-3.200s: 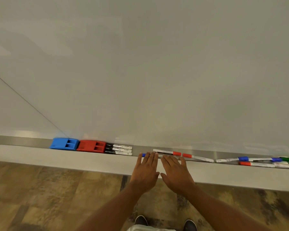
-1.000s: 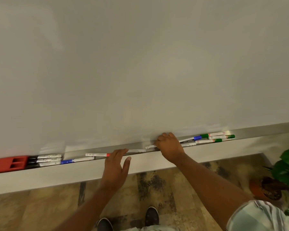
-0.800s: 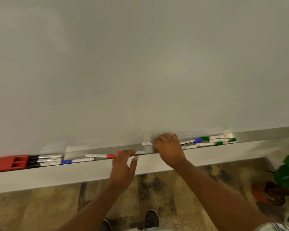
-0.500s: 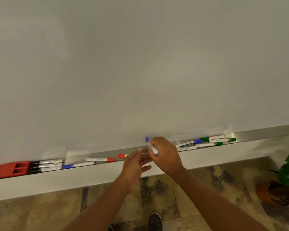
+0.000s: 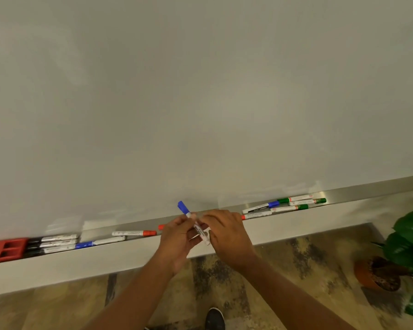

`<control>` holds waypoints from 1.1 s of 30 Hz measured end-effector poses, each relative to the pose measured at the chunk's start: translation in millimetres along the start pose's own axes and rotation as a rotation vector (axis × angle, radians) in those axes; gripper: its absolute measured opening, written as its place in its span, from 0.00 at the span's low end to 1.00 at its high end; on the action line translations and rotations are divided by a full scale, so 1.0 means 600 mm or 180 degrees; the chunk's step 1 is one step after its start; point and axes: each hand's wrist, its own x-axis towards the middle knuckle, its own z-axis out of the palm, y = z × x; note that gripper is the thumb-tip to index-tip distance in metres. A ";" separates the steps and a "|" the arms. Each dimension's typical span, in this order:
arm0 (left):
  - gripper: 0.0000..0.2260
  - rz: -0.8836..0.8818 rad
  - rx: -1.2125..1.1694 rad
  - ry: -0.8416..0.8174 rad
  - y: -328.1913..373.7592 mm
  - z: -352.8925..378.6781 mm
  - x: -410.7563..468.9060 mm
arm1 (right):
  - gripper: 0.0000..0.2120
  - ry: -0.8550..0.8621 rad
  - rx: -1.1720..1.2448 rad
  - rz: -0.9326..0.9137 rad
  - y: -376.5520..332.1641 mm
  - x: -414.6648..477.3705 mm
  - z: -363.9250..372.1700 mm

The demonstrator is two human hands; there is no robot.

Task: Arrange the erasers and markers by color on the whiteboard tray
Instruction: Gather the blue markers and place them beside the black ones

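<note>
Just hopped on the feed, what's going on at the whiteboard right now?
A person is sorting the whiteboard tray. The left hand and right hand together pinch a blue-capped marker, lifted off the tray with its cap pointing up toward the board. On the tray's left lie a red eraser, black markers, a second blue marker and a red marker. To the right sits a mixed bunch of blue, green and red markers, not yet sorted.

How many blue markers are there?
3 blue markers. One is held by the left hand and right hand. One lies in the tray beside the black markers. One lies farther right, by the green markers. The hands may hide more.
</note>
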 end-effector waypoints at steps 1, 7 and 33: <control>0.13 0.0006 0.0046 0.0126 -0.003 -0.003 0.005 | 0.16 -0.0088 -0.0113 0.0100 0.011 -0.003 -0.008; 0.11 -0.0037 0.0227 0.0342 -0.022 -0.017 0.010 | 0.14 -0.0369 -0.0389 0.0946 0.123 0.008 -0.058; 0.09 -0.0141 0.0476 0.0251 -0.047 0.009 0.000 | 0.10 -0.2238 -0.1872 0.0256 0.242 0.038 -0.065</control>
